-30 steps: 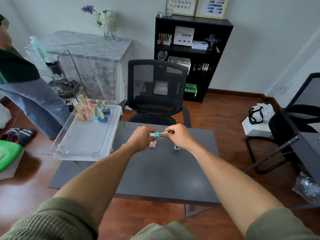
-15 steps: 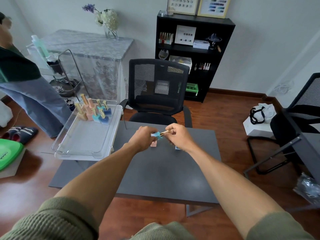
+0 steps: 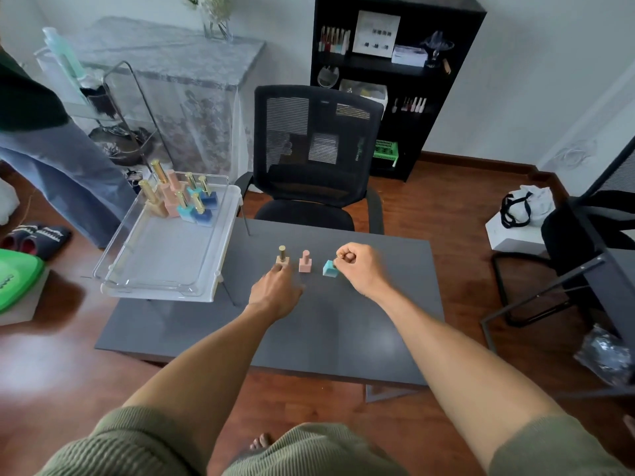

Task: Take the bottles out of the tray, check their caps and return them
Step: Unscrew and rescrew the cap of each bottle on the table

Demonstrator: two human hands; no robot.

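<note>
Dark desk (image 3: 309, 338) at centre carries three bottles; right hand (image 3: 357, 266) pinches the teal bottle (image 3: 330, 269)'s cap, left hand (image 3: 276, 290) touches the beige bottle (image 3: 282, 261) with loose fingers. Most remain in the tray (image 3: 165, 266), upper left.

We see three bottles in a row on the bench (image 3: 343, 338). Our left hand (image 3: 275, 292) touches the beige bottle (image 3: 282, 261); our right hand (image 3: 357, 266) pinches the gold cap of the teal bottle (image 3: 330, 269). The pink bottle (image 3: 305, 262) stands between. At ten o'clock, the tray (image 3: 165, 255) holds more bottles.
</note>
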